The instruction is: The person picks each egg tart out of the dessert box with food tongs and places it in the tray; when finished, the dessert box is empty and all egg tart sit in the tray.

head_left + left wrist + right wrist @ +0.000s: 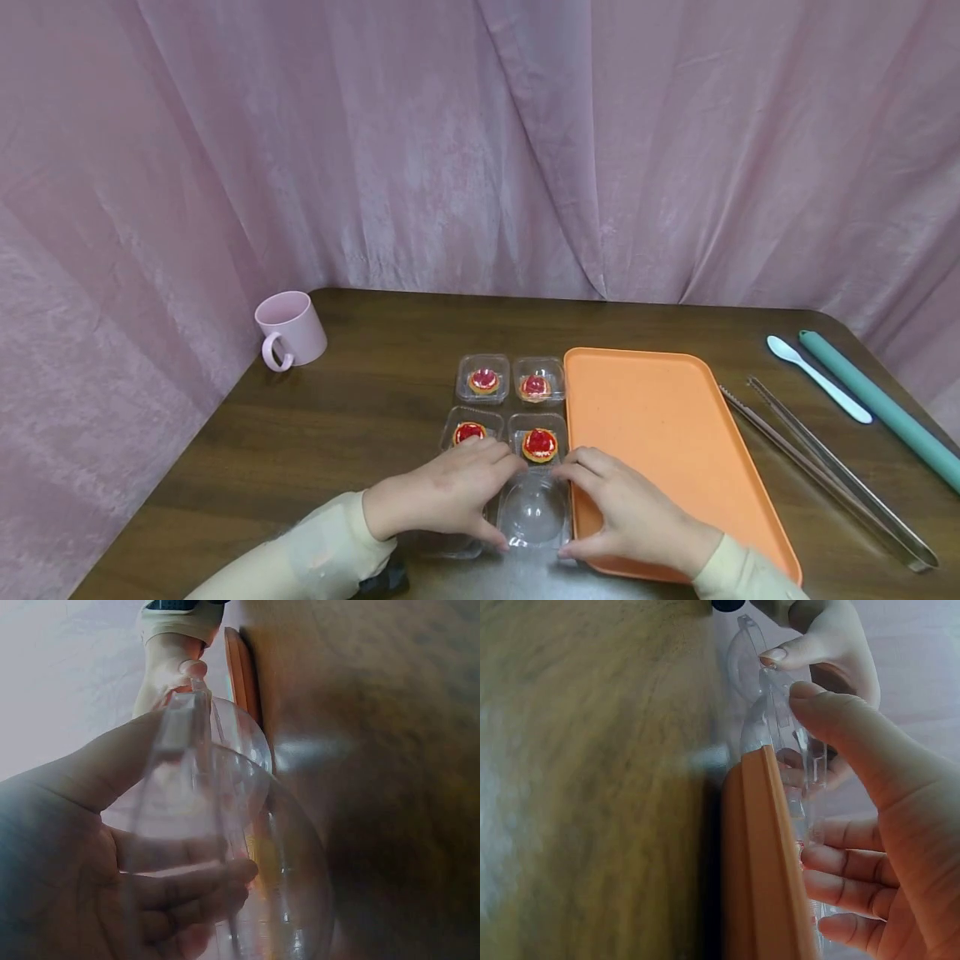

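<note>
Several clear plastic clamshell boxes stand in two columns, small red-topped tarts in them. My left hand (457, 487) and right hand (630, 517) are at opposite sides of the near right box's open lid (534, 510), thumbs at its near corners and fingers by the hinge end. In the right wrist view, the right thumb (829, 709) meets the lid's edge. A tart (539, 446) with a red top sits in that box's base. My left hand partly covers the near left box, whose tart (470, 432) shows beyond the fingers. Two boxes with tarts (483, 382) stand behind.
An orange tray (652, 417) lies against the boxes' right side, under my right hand. Metal tongs (832, 475), a pale blue spoon (821, 379) and a green rod (885, 408) lie farther right. A pink mug (292, 329) stands at the back left. Pink curtains (420, 150) hang behind the table.
</note>
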A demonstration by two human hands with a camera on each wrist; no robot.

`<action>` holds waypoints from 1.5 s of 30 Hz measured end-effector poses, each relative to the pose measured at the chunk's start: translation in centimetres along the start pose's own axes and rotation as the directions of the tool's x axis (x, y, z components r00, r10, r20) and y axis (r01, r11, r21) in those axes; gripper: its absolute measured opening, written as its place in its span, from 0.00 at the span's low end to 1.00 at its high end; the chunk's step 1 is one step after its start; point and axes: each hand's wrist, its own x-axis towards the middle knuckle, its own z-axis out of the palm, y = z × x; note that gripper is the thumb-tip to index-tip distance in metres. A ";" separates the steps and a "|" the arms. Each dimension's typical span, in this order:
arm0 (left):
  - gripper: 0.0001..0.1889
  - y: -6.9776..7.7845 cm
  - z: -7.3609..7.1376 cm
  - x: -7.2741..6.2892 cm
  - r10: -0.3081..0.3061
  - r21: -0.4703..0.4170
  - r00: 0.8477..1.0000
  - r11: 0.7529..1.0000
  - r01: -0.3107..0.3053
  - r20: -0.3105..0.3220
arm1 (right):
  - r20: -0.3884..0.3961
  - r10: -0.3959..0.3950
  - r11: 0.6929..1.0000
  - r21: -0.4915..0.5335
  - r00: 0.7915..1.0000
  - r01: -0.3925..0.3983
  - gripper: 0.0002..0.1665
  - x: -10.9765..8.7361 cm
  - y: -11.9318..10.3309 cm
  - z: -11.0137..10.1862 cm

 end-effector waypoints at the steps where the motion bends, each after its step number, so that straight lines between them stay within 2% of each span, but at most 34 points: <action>1: 0.41 0.0 0.0 0.0 -0.001 -0.002 1.000 1.000 0.001 0.000 | -0.003 -0.005 1.000 -0.009 1.000 0.005 0.43 0.0 0.0 0.0; 14: 0.40 0.1 -0.3 -0.5 0.005 0.038 1.000 0.999 -0.005 -0.011 | 0.013 0.008 0.997 -0.078 1.000 -0.007 0.48 0.2 -0.6 -0.1; 20: 0.41 0.0 -0.6 -0.7 0.023 0.077 0.998 0.997 -0.018 -0.059 | 0.044 0.041 0.994 -0.108 0.998 -0.036 0.50 0.0 -1.1 -0.6; 27: 0.41 -0.9 -1.7 -0.7 -0.004 0.013 0.996 1.000 0.005 -0.089 | 0.050 0.064 0.992 -0.115 0.997 -0.058 0.52 0.1 -1.3 -1.8; 32: 0.40 -2.3 -2.7 -0.8 -0.012 -0.087 0.993 0.996 0.002 -0.121 | 0.039 0.042 0.992 -0.125 0.998 -0.037 0.48 0.5 -1.2 -3.0; 37: 0.38 -4.8 -3.5 -0.9 -0.078 -0.219 0.984 0.975 0.041 -0.161 | 0.032 0.035 0.989 -0.144 0.999 -0.030 0.44 1.4 -1.1 -4.1; 41: 0.35 -7.1 -3.3 -0.8 -0.131 -0.289 0.968 0.955 0.066 -0.213 | 0.046 0.038 0.988 -0.154 0.998 -0.030 0.43 2.4 -1.0 -5.1; 45: 0.34 -9.2 -2.8 -0.7 -0.185 -0.327 0.955 0.940 0.102 -0.234 | 0.066 0.034 0.988 -0.152 0.997 -0.024 0.41 3.6 -0.8 -6.0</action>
